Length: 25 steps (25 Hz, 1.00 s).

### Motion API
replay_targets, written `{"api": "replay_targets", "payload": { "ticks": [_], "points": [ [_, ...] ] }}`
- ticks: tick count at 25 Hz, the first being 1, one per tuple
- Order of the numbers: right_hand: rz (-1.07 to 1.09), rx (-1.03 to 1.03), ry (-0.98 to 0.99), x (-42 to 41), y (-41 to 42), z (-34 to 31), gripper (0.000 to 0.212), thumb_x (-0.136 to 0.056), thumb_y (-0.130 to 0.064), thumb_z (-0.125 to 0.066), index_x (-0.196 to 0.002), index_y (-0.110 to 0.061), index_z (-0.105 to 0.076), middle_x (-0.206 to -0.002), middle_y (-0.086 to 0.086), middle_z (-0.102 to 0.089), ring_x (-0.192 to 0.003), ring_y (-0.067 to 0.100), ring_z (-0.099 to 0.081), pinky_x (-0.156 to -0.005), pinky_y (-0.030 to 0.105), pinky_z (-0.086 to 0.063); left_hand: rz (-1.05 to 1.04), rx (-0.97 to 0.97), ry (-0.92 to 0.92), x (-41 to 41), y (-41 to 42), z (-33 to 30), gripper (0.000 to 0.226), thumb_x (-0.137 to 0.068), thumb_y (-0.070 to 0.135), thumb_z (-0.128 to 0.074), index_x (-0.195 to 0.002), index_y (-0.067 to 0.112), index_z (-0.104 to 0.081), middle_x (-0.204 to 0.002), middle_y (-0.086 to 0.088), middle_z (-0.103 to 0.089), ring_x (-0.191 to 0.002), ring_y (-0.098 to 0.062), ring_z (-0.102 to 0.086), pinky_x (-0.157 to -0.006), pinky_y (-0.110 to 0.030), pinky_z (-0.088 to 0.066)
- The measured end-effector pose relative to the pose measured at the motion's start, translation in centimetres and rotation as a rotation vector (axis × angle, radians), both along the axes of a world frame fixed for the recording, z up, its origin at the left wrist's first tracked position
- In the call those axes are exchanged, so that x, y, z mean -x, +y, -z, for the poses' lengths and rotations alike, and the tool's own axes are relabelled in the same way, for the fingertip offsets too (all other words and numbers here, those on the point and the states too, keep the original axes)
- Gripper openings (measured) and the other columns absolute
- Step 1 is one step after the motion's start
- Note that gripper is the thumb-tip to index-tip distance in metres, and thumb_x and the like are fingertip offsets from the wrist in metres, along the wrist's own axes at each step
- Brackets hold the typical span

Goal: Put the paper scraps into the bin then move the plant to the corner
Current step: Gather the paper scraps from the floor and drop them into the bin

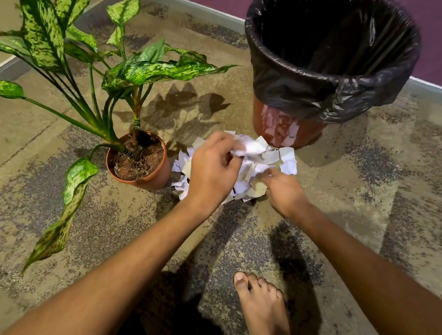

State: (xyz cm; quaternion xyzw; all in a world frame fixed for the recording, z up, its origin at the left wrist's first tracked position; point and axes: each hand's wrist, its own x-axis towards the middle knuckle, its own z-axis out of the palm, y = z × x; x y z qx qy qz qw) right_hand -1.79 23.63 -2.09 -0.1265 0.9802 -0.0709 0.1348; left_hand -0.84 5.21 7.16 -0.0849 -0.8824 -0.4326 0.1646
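Partly, left hand (212, 167) hides paper scraps (271, 157) it grips.

Left hand (213, 170) and right hand (282, 189), fingers curled.

Your heap of torn white paper scraps (263, 160) lies on the floor in the middle, just near of the round reddish-brown bin (287, 129), which stands upright at far right, lined with a black plastic bag. Just left of the heap, your variegated green leafy plant (133, 69) stands upright in a terracotta-coloured plastic pot.
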Motion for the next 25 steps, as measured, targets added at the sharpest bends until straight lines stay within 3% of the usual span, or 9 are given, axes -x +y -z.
{"api": "replay_targets", "payload": {
  "ticks": [4, 9, 12, 15, 17, 19, 21, 23, 25],
  "points": [
    [0.1, 0.07, 0.148, 0.5, 0.5, -4.3, 0.047, -0.084, 0.0, -0.054, -0.128, -0.018, -0.062, -0.138, 0.002, -0.053, -0.11, 0.031, -0.062, -0.099, 0.035, -0.05, -0.001, -0.087, 0.264, 1.4, 3.0, -6.4, 0.008, -0.077, -0.002, -0.068, -0.082, 0.003, -0.071, -0.089, -0.004, -0.066, -0.074, -0.004, -0.05, -0.064, -0.01, -0.039],
    [0.165, 0.379, 0.547, 1.0, 2.2, -12.8, 0.036, -0.077, 0.008, -0.064, -0.108, -0.007, -0.073, -0.117, 0.007, -0.068, -0.099, 0.026, -0.066, -0.094, 0.034, -0.052, -0.015, 0.064, 0.494, 4.2, 6.2, -12.6, 0.011, -0.075, 0.002, -0.06, -0.082, 0.003, -0.068, -0.09, -0.008, -0.067, -0.076, -0.016, -0.06, -0.06, -0.019, -0.037],
    [0.125, 0.618, 0.568, -0.1, 3.7, -17.4, 0.039, -0.076, 0.005, -0.071, -0.111, -0.011, -0.073, -0.11, -0.002, -0.07, -0.1, 0.012, -0.065, -0.091, 0.027, -0.053, -0.096, 0.255, 0.403, 7.2, 7.2, -13.8, 0.018, -0.084, 0.011, -0.052, -0.094, 0.014, -0.067, -0.094, 0.0, -0.067, -0.085, -0.014, -0.061, -0.061, -0.016, -0.03],
    [0.102, 0.781, 0.597, 1.8, 5.9, -19.2, 0.041, -0.079, -0.015, -0.079, -0.117, -0.028, -0.068, -0.111, -0.015, -0.067, -0.103, 0.0, -0.063, -0.088, 0.016, -0.051, -0.092, 0.328, 0.269, 9.6, 8.0, -13.6, 0.022, -0.087, 0.009, -0.051, -0.101, 0.017, -0.066, -0.101, 0.002, -0.067, -0.092, -0.014, -0.062, -0.066, -0.018, -0.04],
    [0.117, 0.483, 0.392, 1.4, 4.4, -14.4, 0.049, -0.088, -0.039, -0.071, -0.133, -0.039, -0.053, -0.136, -0.014, -0.055, -0.119, 0.004, -0.056, -0.096, 0.023, -0.049, -0.038, 0.334, 0.22, 10.2, 8.2, -13.3, 0.027, -0.085, 0.007, -0.056, -0.108, 0.016, -0.066, -0.111, 0.0, -0.065, -0.1, -0.018, -0.062, -0.077, -0.026, -0.049],
    [0.22, 0.124, -0.074, -3.9, 2.0, -4.5, 0.055, -0.098, -0.06, -0.036, -0.149, -0.043, -0.024, -0.156, -0.012, -0.03, -0.138, 0.012, -0.038, -0.11, 0.034, -0.038, 0.001, 0.286, 0.208, 10.3, 8.0, -12.9, 0.037, -0.084, 0.003, -0.056, -0.117, 0.016, -0.063, -0.12, 0.0, -0.063, -0.108, -0.017, -0.06, -0.088, -0.028, -0.05],
    [0.173, 0.053, -0.209, -12.1, -0.5, 2.5, 0.051, -0.1, -0.06, -0.013, -0.144, -0.041, -0.029, -0.151, -0.01, -0.037, -0.136, 0.016, -0.037, -0.111, 0.035, -0.031, 0.006, 0.176, 0.254, 9.6, 7.6, -12.3, 0.041, -0.082, -0.004, -0.052, -0.116, 0.014, -0.065, -0.119, 0.002, -0.064, -0.109, -0.013, -0.059, -0.091, -0.025, -0.049],
    [0.045, 0.144, -0.348, -22.0, -4.6, 5.6, 0.043, -0.102, -0.053, -0.018, -0.134, -0.035, -0.041, -0.137, -0.006, -0.05, -0.126, 0.02, -0.046, -0.103, 0.038, -0.034, 0.032, 0.05, 0.35, 8.2, 7.1, -11.1, 0.039, -0.078, -0.008, -0.049, -0.106, 0.01, -0.069, -0.112, -0.001, -0.067, -0.103, -0.012, -0.061, -0.088, -0.023, -0.05],
    [0.107, 0.093, -0.564, -22.7, -6.3, 4.1, 0.033, -0.093, -0.054, -0.045, -0.118, -0.038, -0.059, -0.112, -0.008, -0.064, -0.103, 0.018, -0.062, -0.086, 0.04, -0.048, 0.099, -0.004, 0.417, 6.2, 6.8, -9.1, 0.038, -0.074, -0.011, -0.047, -0.101, 0.004, -0.07, -0.111, -0.007, -0.067, -0.103, -0.017, -0.062, -0.087, -0.026, -0.052]
  ]
}}
